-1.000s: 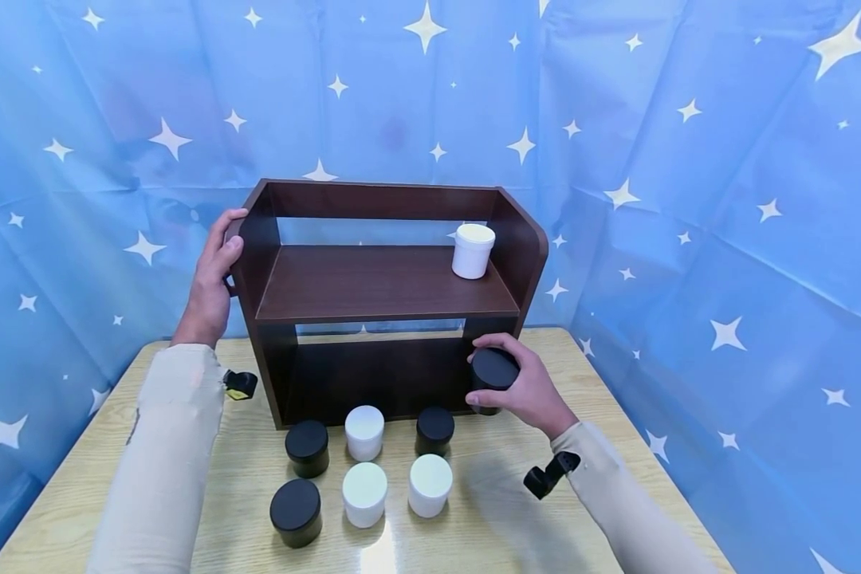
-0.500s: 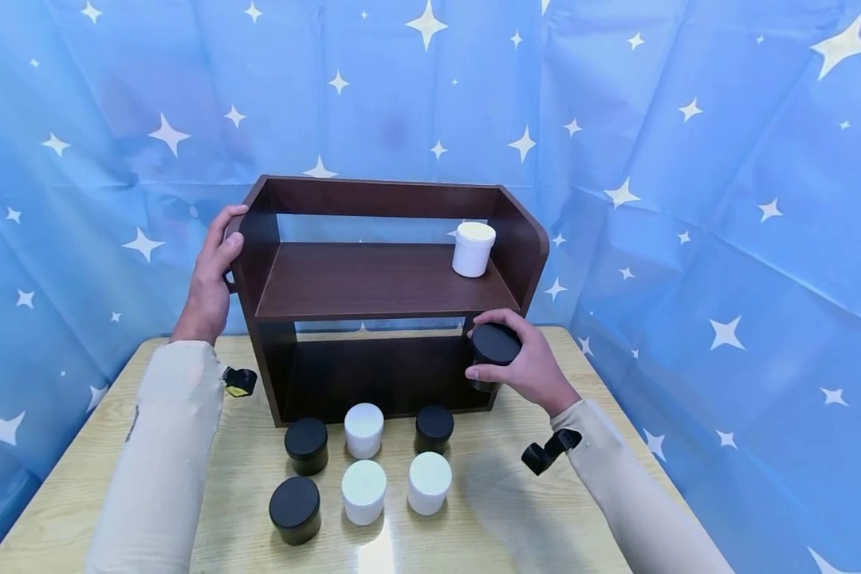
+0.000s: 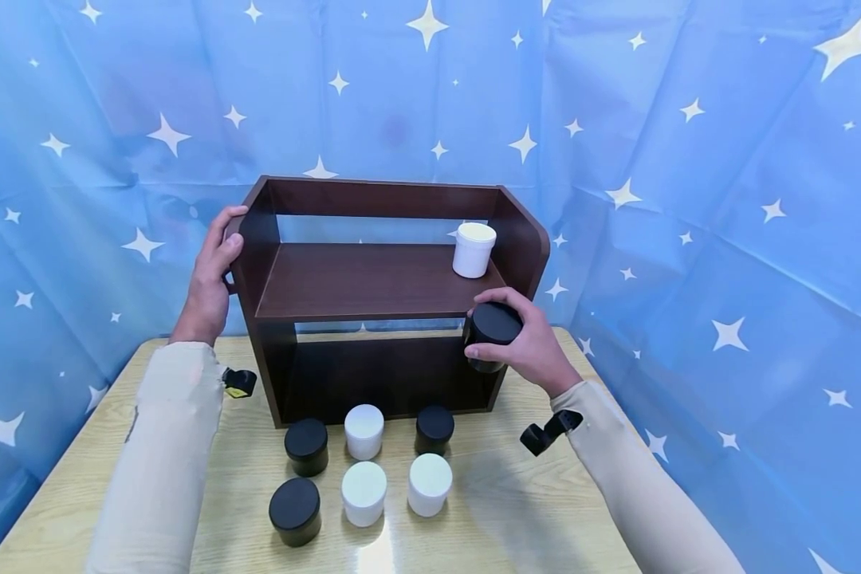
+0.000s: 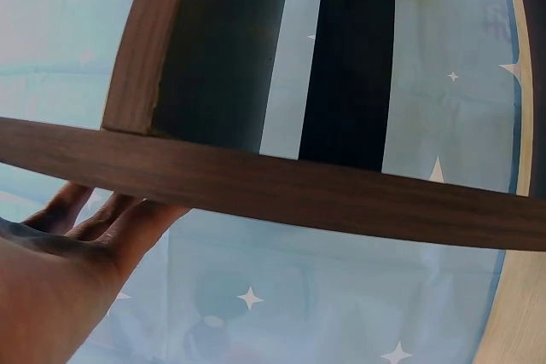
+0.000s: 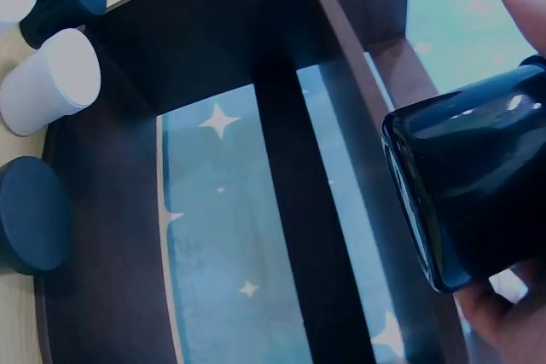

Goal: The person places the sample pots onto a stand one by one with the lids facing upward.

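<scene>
My left hand rests against the outer left side of a dark brown two-tier shelf. In the left wrist view its fingers reach straight to the side panel, their tips hidden behind it. My right hand grips a black lidded jar, thumb on the near side and fingers round the far side. The jar is raised in front of the shelf's right end, overlapping the middle board's front edge. In the right wrist view the jar's glossy base faces the shelf. A white jar stands on the upper board's right end.
On the wooden table, before the shelf, stand two rows of jars: white ones and black ones. The lower compartment lies behind them. A blue star-patterned curtain hangs behind and to the right.
My right hand has lifted the black jar upward, from the lower compartment's level to the middle board's front edge. My left hand stays against the shelf's side.
</scene>
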`<state>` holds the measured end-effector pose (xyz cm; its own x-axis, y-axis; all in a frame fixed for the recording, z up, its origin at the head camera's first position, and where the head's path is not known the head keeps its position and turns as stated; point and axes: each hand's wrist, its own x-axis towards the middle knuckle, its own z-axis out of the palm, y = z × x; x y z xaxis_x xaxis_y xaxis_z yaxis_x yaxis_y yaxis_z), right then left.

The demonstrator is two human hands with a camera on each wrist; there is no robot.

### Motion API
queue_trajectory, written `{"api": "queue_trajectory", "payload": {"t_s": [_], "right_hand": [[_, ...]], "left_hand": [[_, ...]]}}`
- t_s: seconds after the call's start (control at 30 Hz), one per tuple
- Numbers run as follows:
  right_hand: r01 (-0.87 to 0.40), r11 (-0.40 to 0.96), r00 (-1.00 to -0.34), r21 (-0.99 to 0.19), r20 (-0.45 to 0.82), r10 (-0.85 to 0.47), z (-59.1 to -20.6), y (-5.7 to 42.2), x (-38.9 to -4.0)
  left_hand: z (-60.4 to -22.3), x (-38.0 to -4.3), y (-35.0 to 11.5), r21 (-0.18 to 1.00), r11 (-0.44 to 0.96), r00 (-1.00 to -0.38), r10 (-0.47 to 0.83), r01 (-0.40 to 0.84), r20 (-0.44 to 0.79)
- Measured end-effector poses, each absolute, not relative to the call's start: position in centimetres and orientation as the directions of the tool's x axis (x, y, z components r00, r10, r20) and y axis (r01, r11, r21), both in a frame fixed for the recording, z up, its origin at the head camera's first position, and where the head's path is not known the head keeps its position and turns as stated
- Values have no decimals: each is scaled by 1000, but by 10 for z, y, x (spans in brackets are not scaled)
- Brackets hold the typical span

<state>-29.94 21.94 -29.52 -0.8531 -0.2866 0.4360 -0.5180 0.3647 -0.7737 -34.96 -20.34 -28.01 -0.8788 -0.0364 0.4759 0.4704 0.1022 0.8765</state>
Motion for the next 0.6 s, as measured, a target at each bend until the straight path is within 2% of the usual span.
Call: {"api": "queue_trajectory", "payload": {"t_s": [0.3,0.6], "right_hand": [[-539,336,-841,-773,472,-263,-286,215,-306],[-544,385,-838,-745,502,-212,-272,212,-315]], "left_hand": [[-281,-349,-203,879,107,-881,-38,465,471],[-281,-349,-203,877,118,-880,-38,466,473]]}}
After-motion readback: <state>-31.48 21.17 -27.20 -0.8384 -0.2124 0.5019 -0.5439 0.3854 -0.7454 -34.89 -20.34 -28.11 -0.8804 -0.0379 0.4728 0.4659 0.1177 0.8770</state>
